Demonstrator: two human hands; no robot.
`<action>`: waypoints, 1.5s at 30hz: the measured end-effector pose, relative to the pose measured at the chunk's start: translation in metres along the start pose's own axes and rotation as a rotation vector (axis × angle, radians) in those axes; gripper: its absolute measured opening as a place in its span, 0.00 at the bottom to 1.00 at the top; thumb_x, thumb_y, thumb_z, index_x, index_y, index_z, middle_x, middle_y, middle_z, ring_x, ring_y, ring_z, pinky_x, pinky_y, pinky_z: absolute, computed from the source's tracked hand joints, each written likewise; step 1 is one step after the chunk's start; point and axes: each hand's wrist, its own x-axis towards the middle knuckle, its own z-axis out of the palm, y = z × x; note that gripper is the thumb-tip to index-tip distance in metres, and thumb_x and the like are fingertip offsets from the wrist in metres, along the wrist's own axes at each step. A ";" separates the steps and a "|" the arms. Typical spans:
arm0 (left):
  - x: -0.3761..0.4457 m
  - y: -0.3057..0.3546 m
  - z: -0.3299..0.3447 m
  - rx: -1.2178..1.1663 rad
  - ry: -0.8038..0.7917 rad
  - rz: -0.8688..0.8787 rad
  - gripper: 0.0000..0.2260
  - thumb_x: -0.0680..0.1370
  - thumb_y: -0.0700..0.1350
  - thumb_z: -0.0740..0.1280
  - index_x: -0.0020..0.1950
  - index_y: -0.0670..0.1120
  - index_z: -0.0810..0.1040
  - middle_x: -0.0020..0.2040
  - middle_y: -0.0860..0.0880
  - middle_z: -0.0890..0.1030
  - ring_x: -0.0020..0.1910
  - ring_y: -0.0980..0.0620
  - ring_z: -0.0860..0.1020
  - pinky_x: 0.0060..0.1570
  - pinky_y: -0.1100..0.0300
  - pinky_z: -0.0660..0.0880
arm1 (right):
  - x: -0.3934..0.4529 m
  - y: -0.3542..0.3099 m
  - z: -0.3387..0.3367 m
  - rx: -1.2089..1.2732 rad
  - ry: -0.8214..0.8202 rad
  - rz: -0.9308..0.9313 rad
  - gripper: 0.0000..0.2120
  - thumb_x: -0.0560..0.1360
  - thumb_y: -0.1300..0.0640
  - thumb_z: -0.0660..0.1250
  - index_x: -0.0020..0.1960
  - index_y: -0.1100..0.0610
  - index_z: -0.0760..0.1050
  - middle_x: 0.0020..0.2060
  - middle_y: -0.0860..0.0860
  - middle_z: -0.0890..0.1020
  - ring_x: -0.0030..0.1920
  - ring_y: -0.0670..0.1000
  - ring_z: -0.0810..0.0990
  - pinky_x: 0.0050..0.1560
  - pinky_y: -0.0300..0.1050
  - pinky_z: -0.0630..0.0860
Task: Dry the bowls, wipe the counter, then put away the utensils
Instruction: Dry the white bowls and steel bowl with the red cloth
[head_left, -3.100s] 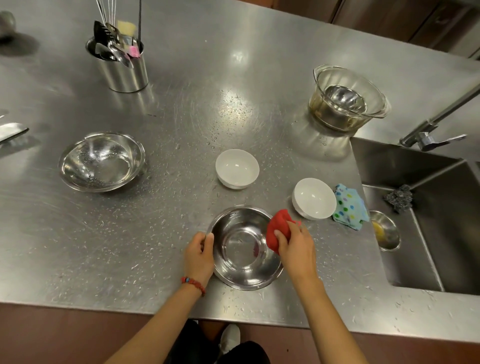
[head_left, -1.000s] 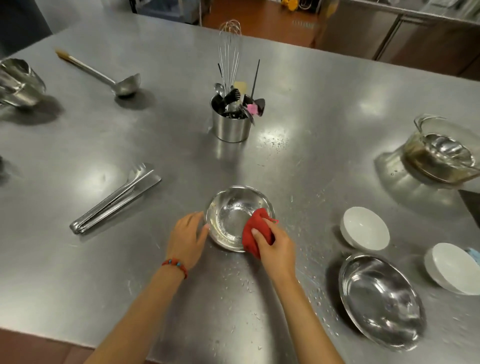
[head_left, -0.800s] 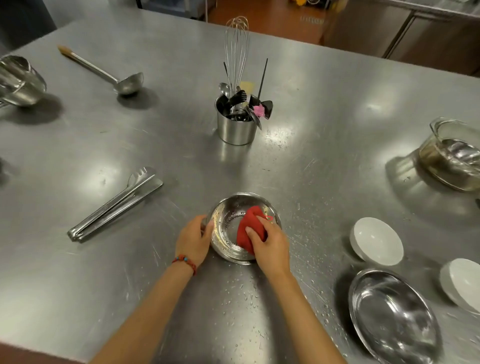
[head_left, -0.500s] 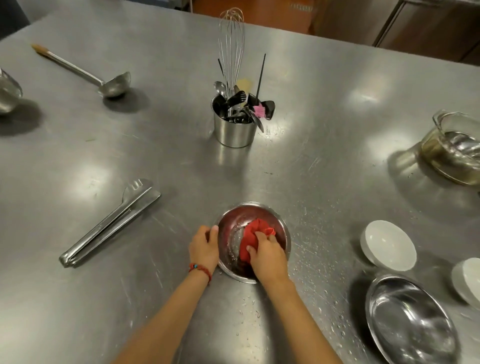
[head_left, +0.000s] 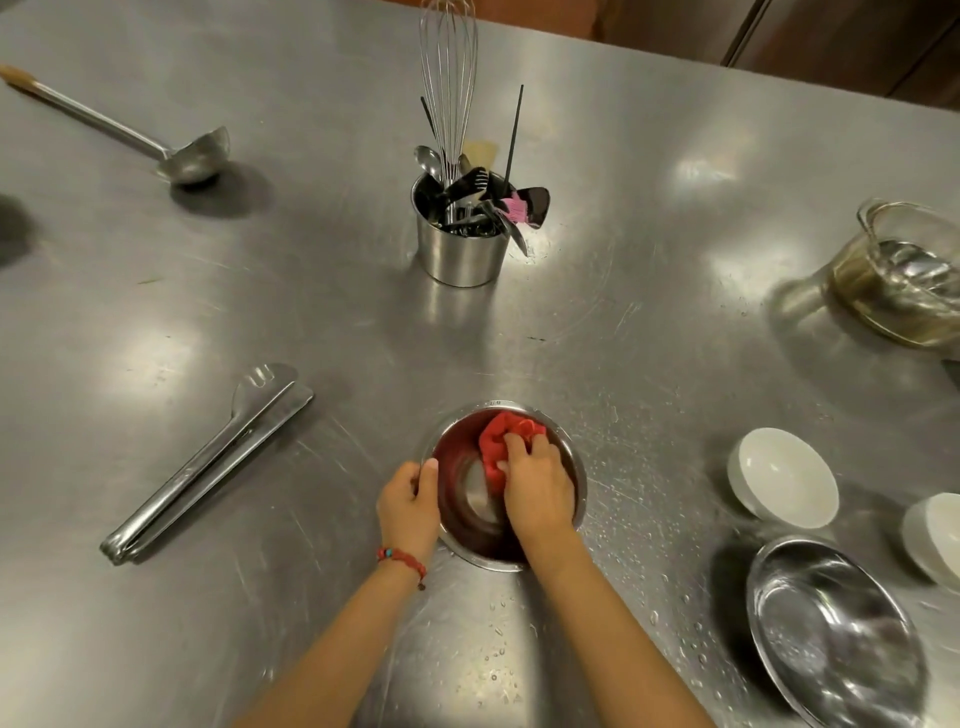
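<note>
— Where are the fingers at?

— The right hand's fingers are curled into a red cloth, pressing it against the inside wall of a small steel bowl at the lower centre of the frame. The left hand grips that bowl's near-left rim, thumb hooked over the edge, holding it steady on the desk.

— So how far along, would you say?

— Early, I reckon. This bowl is mid-dry. The desk is speckled with droplets around and below the bowl, so the wiping looks undone. The tongs at left centre and the ladle at upper left lie loose, not put away.

— Count it up for me.

— Two steel bowls: this one and a wider steel bowl at lower right; I can't tell if that one is dry. Two white bowls at the right edge, one cut off by the frame. One glass bowl at upper right, something metal inside. One utensil holder at top centre, whisk standing in it. One cloth, one pair of tongs, one ladle.
</note>
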 end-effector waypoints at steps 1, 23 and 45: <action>0.001 0.000 -0.001 -0.008 0.007 -0.003 0.16 0.77 0.42 0.63 0.30 0.42 0.65 0.28 0.45 0.65 0.29 0.51 0.62 0.30 0.58 0.63 | -0.004 0.004 -0.001 -0.043 -0.009 0.006 0.16 0.80 0.57 0.54 0.66 0.57 0.65 0.60 0.59 0.72 0.58 0.59 0.72 0.54 0.50 0.73; -0.008 0.002 0.008 -0.031 0.059 0.020 0.21 0.77 0.41 0.63 0.27 0.48 0.59 0.25 0.51 0.61 0.26 0.54 0.59 0.25 0.69 0.63 | -0.021 0.027 -0.007 -0.101 -0.101 -0.038 0.15 0.79 0.57 0.58 0.64 0.57 0.69 0.59 0.57 0.75 0.58 0.57 0.73 0.58 0.49 0.71; -0.012 0.000 0.006 -0.045 0.106 -0.005 0.20 0.77 0.40 0.62 0.27 0.47 0.59 0.26 0.51 0.62 0.26 0.55 0.59 0.27 0.63 0.60 | -0.093 0.029 -0.018 0.392 0.083 -0.125 0.17 0.75 0.55 0.66 0.63 0.54 0.74 0.54 0.55 0.78 0.52 0.54 0.77 0.56 0.45 0.75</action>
